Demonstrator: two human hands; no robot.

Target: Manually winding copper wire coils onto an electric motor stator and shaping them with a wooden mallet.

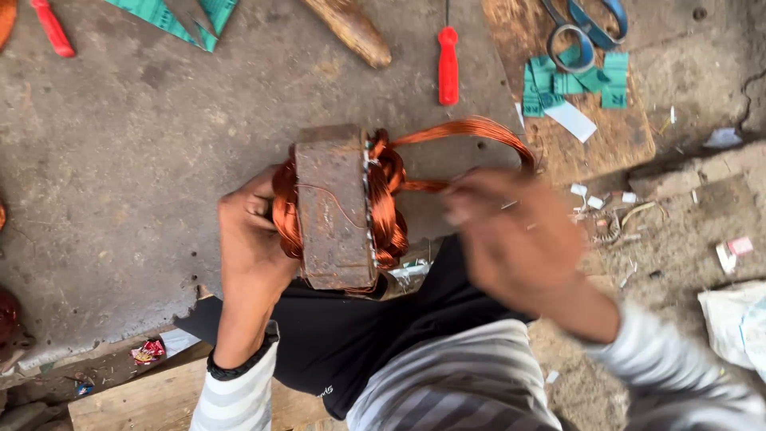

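A rusty motor stator core with copper wire windings bulging from both ends stands on its side on my lap. My left hand grips its left end, fingers wrapped into the copper coil there. My right hand, blurred by motion, pinches a loose loop of copper wire that arcs out from the right end of the stator.
A grey metal sheet lies beyond the stator. On it rest a red-handled screwdriver, a wooden handle and another red tool. A wooden board carries blue-handled scissors and green paper strips.
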